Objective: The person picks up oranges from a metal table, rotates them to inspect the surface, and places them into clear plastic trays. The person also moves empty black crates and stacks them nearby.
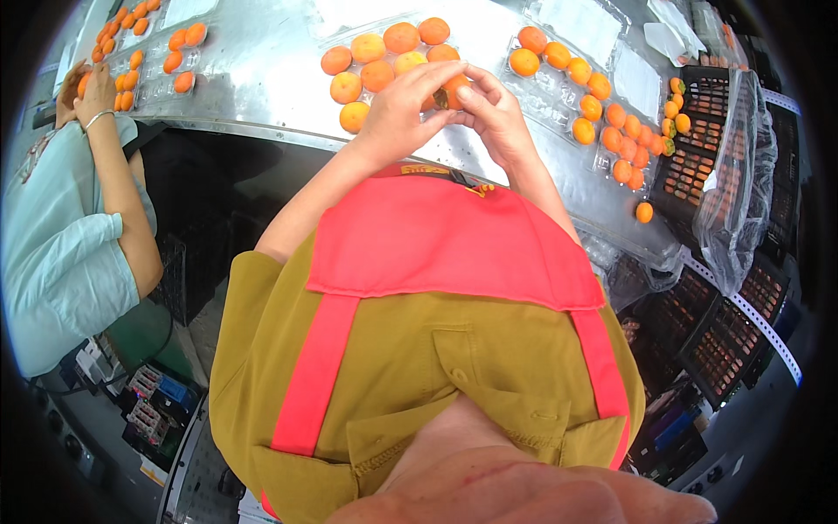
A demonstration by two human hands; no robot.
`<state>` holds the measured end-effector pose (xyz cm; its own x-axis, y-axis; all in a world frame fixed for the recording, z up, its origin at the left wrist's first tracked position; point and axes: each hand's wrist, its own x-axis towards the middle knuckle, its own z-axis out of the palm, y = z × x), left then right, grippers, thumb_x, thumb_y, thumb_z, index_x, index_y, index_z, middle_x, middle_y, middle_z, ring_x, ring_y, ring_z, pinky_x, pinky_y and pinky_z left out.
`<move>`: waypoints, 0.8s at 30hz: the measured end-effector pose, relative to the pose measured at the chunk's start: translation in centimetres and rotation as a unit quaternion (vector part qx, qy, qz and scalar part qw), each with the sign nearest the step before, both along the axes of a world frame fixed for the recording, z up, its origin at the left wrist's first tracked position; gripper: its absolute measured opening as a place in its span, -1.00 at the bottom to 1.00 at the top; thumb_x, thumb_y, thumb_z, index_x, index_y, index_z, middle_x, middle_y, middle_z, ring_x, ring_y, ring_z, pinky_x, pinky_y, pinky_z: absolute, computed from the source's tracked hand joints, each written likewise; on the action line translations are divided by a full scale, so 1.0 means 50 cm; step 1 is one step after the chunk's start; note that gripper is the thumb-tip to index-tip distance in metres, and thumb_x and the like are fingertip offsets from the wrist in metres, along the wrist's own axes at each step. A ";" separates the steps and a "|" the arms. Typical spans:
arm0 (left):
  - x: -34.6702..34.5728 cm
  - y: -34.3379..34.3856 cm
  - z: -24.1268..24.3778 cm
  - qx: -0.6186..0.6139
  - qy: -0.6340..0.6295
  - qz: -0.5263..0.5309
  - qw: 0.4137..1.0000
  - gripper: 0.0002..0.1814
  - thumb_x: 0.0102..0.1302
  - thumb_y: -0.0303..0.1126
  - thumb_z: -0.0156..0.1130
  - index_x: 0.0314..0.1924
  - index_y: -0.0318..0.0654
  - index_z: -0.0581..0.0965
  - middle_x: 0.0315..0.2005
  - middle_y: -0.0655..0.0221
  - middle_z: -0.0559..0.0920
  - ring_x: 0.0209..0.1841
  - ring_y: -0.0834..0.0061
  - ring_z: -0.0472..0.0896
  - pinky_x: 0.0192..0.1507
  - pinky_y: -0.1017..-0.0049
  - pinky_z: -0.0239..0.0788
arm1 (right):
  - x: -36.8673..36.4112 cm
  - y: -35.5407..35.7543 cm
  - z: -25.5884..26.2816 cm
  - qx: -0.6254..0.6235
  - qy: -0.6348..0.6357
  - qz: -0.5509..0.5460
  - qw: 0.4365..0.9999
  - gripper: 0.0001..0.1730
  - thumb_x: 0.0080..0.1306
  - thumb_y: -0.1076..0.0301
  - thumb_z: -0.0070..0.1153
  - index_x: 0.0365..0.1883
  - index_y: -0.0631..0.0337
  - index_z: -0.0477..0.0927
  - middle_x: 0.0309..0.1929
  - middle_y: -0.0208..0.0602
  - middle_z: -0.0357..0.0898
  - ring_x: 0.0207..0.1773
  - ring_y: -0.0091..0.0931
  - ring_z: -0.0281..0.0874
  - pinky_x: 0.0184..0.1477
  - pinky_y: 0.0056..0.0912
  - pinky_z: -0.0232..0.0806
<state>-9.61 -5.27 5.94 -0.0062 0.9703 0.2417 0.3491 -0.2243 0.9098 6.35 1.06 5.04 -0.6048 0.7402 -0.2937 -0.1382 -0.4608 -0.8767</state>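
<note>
Both of my hands meet around one orange persimmon (456, 90) with its dark calyx turned to the left. My left hand (409, 108) lies along its left side, fingertips reaching over the top. From the right, my right hand (494, 111) holds it between thumb and fingers. Beneath and to the left, several more persimmons (378, 75) sit in rows in a clear plastic tray on the metal table (262, 98). Right of my hands, persimmons (556, 55) fill part of other clear trays. A single persimmon (644, 212) lies near the table's right end.
At the left, a co-worker in a light blue top (72, 249) handles fruit beside more trays (173, 65). Black plastic crates (687, 173) and crumpled clear plastic film (736, 177) stand at the right. The table's front edge (281, 134) runs just before my body.
</note>
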 end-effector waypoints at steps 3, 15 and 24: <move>-0.002 0.002 -0.002 0.021 0.013 0.019 1.000 -0.42 0.08 -0.51 0.33 0.16 -0.19 0.44 0.09 0.19 0.49 0.18 0.27 0.44 0.16 0.38 0.31 | 0.004 -0.001 -0.002 -0.062 0.092 -0.015 0.994 -0.51 0.38 0.21 0.02 0.19 0.31 0.34 0.03 -0.13 0.49 0.00 -0.31 0.57 0.03 -0.25 0.46; -0.007 0.006 -0.012 -0.034 -0.102 -0.008 0.994 -0.47 0.12 -0.50 0.33 0.13 -0.24 0.44 -0.02 0.30 0.47 0.02 0.44 0.53 0.01 0.48 0.46 | 0.030 0.009 -0.020 -0.059 0.027 0.020 0.998 -0.50 0.43 0.12 -0.08 0.18 0.30 0.36 -0.04 -0.14 0.56 -0.12 -0.36 0.60 -0.06 -0.31 0.45; -0.007 0.011 -0.017 -0.143 -0.345 -0.067 0.925 -0.48 0.25 -0.42 0.27 0.19 -0.33 0.36 -0.01 0.28 0.52 -0.04 0.54 0.55 -0.03 0.53 0.43 | 0.014 -0.023 0.023 0.400 -0.119 -0.040 0.908 -0.36 0.02 0.49 0.32 0.14 0.13 0.47 0.13 -0.27 0.39 0.14 -0.41 0.42 0.09 -0.38 0.35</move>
<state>-9.98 -4.72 5.09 0.0621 0.9972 -0.0413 -0.3513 0.0606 0.9343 7.03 -0.08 6.19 -0.5295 0.8131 0.2419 0.0940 0.3396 -0.9359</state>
